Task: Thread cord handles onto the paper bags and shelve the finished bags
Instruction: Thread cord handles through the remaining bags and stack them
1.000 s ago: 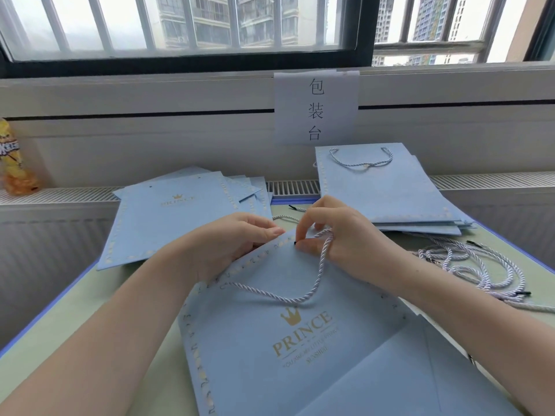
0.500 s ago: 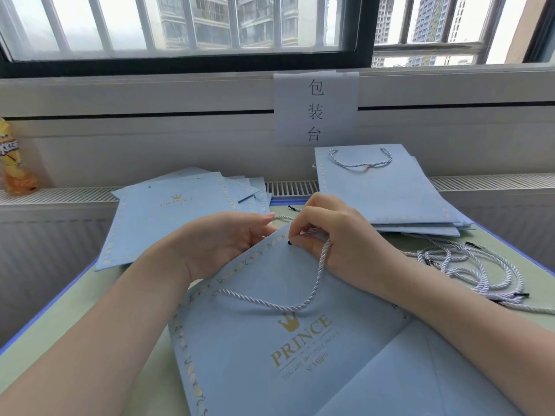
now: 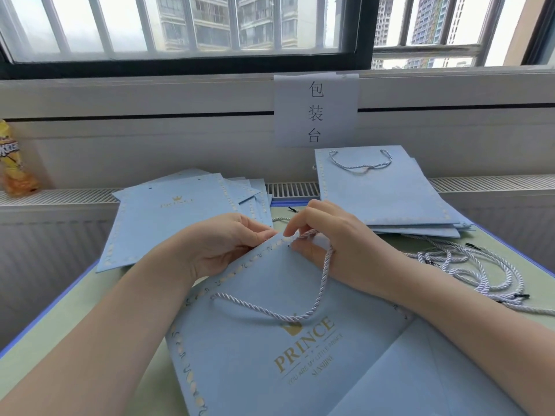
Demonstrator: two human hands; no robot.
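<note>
Centrally, one light-blue paper bag [image 3: 270, 349], flat on the green table [image 3: 60, 310], gold "PRINCE" print facing up. Left hand [image 3: 222, 247]: fingers curled, pinching the bag's top edge. Right hand [image 3: 339, 244]: thumb and forefinger pinching a white twisted cord [image 3: 300, 313] at the top edge, apparently at a punched hole, though fingers hide it. The cord loops down across the bag's face. Back left: stack of unthreaded bags [image 3: 180, 223]. Back right: stack of finished bags [image 3: 384, 193], handle showing. Right: loose cords [image 3: 468, 268] in a tangle.
</note>
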